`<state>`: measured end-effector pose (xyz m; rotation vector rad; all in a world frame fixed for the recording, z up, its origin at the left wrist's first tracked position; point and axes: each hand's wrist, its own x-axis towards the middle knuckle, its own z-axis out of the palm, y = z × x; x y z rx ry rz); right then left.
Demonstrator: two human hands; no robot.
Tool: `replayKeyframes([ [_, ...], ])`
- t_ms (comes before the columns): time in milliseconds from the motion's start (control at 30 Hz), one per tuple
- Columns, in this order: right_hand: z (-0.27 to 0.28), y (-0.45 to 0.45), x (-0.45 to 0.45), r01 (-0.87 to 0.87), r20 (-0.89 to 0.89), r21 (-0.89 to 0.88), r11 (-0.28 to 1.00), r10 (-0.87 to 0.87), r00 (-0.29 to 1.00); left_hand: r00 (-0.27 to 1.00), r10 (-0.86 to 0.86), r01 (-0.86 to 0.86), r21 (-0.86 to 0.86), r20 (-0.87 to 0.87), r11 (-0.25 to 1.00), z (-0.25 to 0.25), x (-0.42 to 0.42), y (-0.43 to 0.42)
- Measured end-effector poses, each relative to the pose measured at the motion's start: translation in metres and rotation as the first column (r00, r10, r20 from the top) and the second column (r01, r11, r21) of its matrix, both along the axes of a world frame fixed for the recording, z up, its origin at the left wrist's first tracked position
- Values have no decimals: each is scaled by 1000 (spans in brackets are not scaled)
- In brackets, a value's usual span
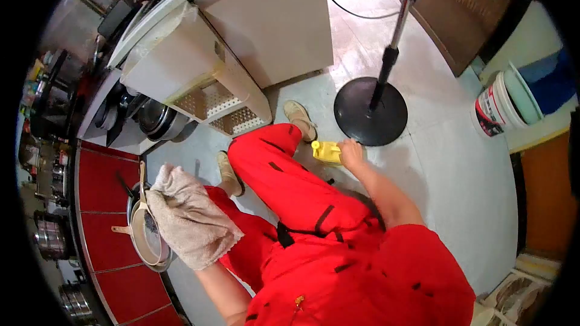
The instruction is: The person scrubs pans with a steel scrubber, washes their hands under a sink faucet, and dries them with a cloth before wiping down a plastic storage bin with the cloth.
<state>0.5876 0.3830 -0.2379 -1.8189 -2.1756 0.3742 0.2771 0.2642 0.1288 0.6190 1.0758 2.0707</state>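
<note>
A beige terry towel (192, 217) covers my left hand completely, with only my left forearm (222, 290) showing below it. The fingers under the cloth are hidden. On my other side, my right hand (350, 154) is closed on the handle of a small yellow plastic jug (326, 152). The jug is low down, close to the floor and near my right shoe (299, 118). Just beyond this hand is the round black base of a stand fan (370, 111). Beside the towel is a metal basin (163, 265) with a light-coloured, handled pan (145, 235) in it.
Red cabinet fronts (124, 232) run along the left. Pots (160, 119) sit on an open shelf by a perforated plastic basket (223, 108). A cable (362, 17) hangs near the fan. At right stands a white bucket (498, 105) against the wall.
</note>
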Motion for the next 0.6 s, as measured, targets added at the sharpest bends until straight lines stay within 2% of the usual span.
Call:
replayKeyframes([
  [67,-6,0,-2,0,23,30,1000,-1,1000,1000,8,-8,-47,5,999,2,0,3],
  [100,-6,0,-3,14,30,38,999,-15,999,1000,20,-20,-18,6,1000,4,2,7],
  [167,1,-2,-2,31,-46,-14,999,-32,998,989,59,-59,-3,136,998,6,7,13],
  [267,10,-6,0,47,-59,-33,998,-49,997,992,11,-12,7,123,1000,6,4,14],
  [300,5,-6,3,103,-100,-85,991,-111,989,991,-27,27,6,133,1000,5,4,15],
  [333,2,-7,6,154,-139,-141,978,-173,975,985,77,-74,-28,153,997,15,16,18],
  [367,0,-7,12,149,-135,-127,981,-166,977,984,80,-79,-15,160,997,15,15,17],
  [433,0,-12,24,260,-196,-88,962,-272,942,950,-243,225,113,193,968,14,11,9],
  [467,1,-12,31,304,-178,-127,944,-323,929,967,-214,202,100,134,974,12,10,11],
  [567,-17,-8,61,386,-83,-152,910,-401,913,978,-95,71,131,186,989,0,3,27],
  [600,-13,-12,69,376,-101,-121,918,-389,916,970,-136,110,134,201,985,-5,-5,29],
])
